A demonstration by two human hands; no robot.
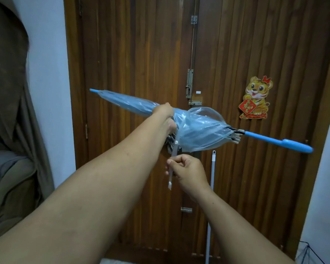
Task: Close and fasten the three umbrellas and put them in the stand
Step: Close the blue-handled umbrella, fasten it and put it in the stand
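The closed blue umbrella [194, 128] lies slantwise across the middle, barring the way to the wooden door [141, 54] behind it. Its strap [172, 164] hangs down beside the right hand [189, 172]. A white pole [211, 197] leans against the door just right of that hand. Open room lies above the umbrella and under its blue handle [295, 146].
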